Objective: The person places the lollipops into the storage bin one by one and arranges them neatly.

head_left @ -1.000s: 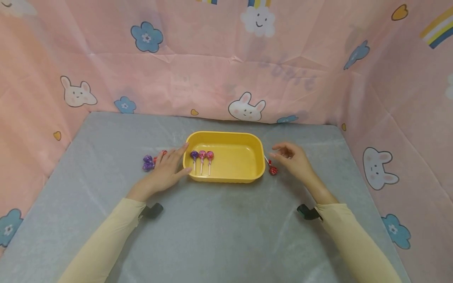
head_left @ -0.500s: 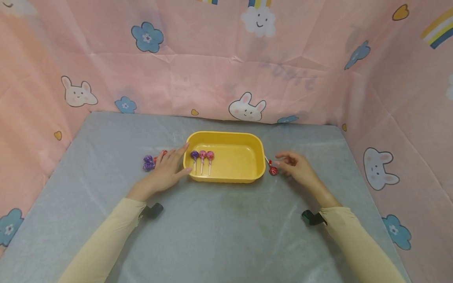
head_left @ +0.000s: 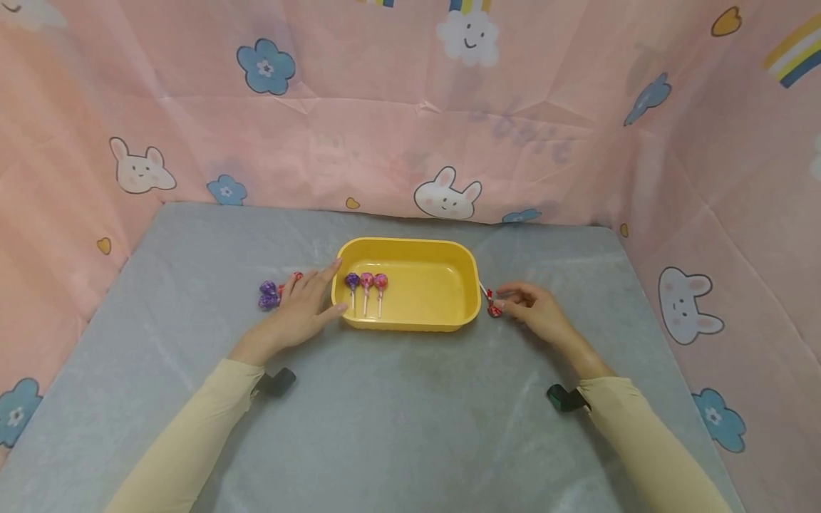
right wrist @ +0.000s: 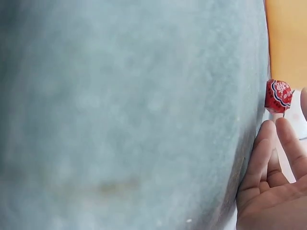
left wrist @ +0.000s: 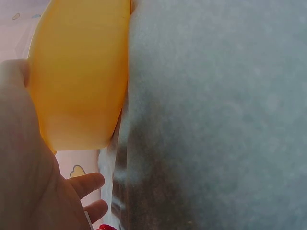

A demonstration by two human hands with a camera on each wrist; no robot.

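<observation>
A yellow tray (head_left: 430,292) holds three lollipops in a row at its left: a purple one (head_left: 352,281) and two pink ones (head_left: 380,281), sticks toward the front. My left hand (head_left: 295,313) rests on the tray's left rim, fingers spread, thumb at the front corner; the left wrist view shows it against the yellow wall (left wrist: 81,76). Right of the tray lies a red lollipop (head_left: 494,311), its stick against the tray's side. My right hand (head_left: 539,313) has thumb and fingertips at its head, not closed on it; in the right wrist view the fingers (right wrist: 288,139) lie beside the red wrapper (right wrist: 278,96).
Two purple lollipops (head_left: 268,295) and a red one (head_left: 298,276) lie left of the tray, partly hidden by my left hand. A grey cloth (head_left: 410,413) covers the table, and a pink patterned curtain (head_left: 359,142) stands behind and at both sides.
My right hand has come down toward the front and closer to the red lollipop, its thumb now overlapping the candy's head. The left hand, tray and other lollipops have stayed where they were.
</observation>
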